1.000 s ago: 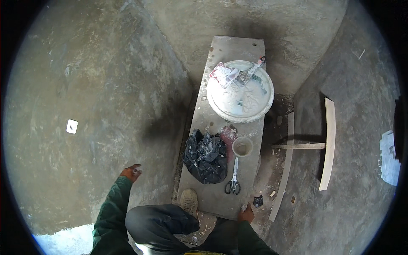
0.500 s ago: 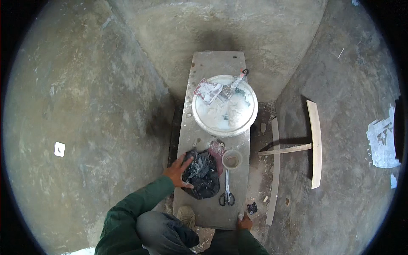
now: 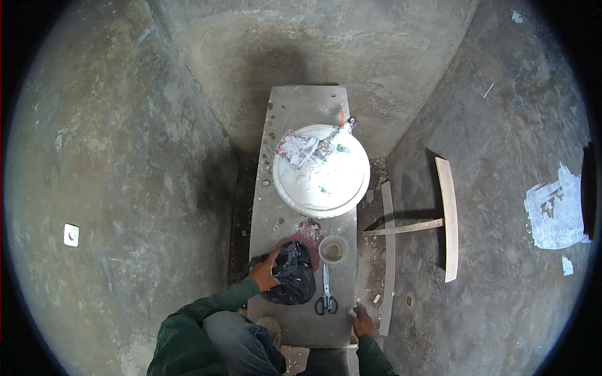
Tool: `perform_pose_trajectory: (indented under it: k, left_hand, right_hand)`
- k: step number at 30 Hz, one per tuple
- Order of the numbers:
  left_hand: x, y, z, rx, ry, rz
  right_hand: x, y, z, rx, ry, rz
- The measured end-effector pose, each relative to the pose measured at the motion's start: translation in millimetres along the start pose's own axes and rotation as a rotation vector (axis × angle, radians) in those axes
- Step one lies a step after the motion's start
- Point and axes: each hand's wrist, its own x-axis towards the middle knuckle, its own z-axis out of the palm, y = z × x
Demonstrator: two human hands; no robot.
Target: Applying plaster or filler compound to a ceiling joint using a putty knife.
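Your left hand (image 3: 264, 274) rests half open against the left side of the black plastic bag (image 3: 295, 276), fingers curved around it; you cannot tell how firmly it grips. The bag sits bunched on the tabletop (image 3: 301, 332), just right of that hand, with no clear long axis. Your right hand (image 3: 362, 321) is farther off, at the right edge beyond the scissors (image 3: 326, 306), fingers partly curled, its hold unclear.
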Motion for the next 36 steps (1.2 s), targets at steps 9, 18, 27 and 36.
perform_pose_trajectory:
  k: [9, 18, 27, 36]
  left_hand:
    - [-2.0, 18.5, -26.0, -0.113, -0.179, 0.120]
    - [-40.9, 41.5, -114.3, -0.269, -0.104, 0.108]
    - [-28.9, 63.5, -243.6, -0.386, 0.220, -0.037]
    - [172.9, 32.5, -333.3, -0.325, 0.677, -0.030]
  right_hand:
    - [114.4, -79.1, -13.1, 0.064, 0.295, -0.262]
    - [121.5, -124.5, -8.2, -0.235, 0.349, -0.003]
    - [128.4, -119.3, 2.5, -0.223, 0.414, -0.002]
    - [136.6, -112.1, 6.3, -0.238, 0.392, 0.050]
